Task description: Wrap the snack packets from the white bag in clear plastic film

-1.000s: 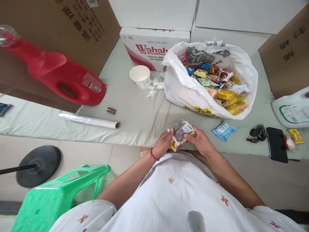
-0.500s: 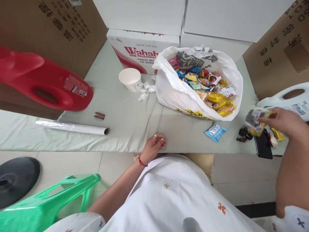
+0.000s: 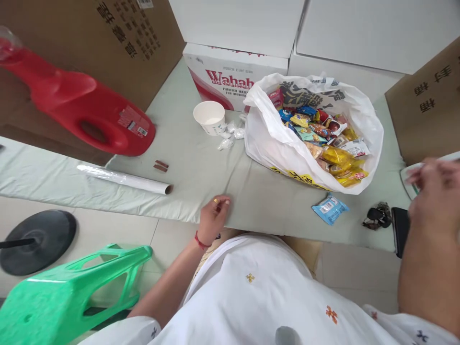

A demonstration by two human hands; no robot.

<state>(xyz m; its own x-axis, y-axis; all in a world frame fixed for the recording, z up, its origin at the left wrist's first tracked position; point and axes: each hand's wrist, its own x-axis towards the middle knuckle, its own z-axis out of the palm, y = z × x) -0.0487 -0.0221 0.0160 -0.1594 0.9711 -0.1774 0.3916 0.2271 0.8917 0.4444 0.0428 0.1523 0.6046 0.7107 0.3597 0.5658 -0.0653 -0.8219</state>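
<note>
My left hand rests at the table's front edge, its fingers curled together with nothing visible in them. At the far right my right hand is raised over the table, blurred; what it holds, if anything, cannot be made out. Left of it lie a black phone, partly hidden by the forearm, and a dark bunch of keys. A light blue packet lies below an open white plastic bag full of wrapped snacks.
A paper cup stands beside small clear-wrapped pieces. Further left are two brown strips, a white roll and a red jug. Boxes line the back. A green stool stands on the floor.
My right hand has moved away from above the phone, and the packet it held no longer shows. The view has shifted. My left hand stays near the table edge.
</note>
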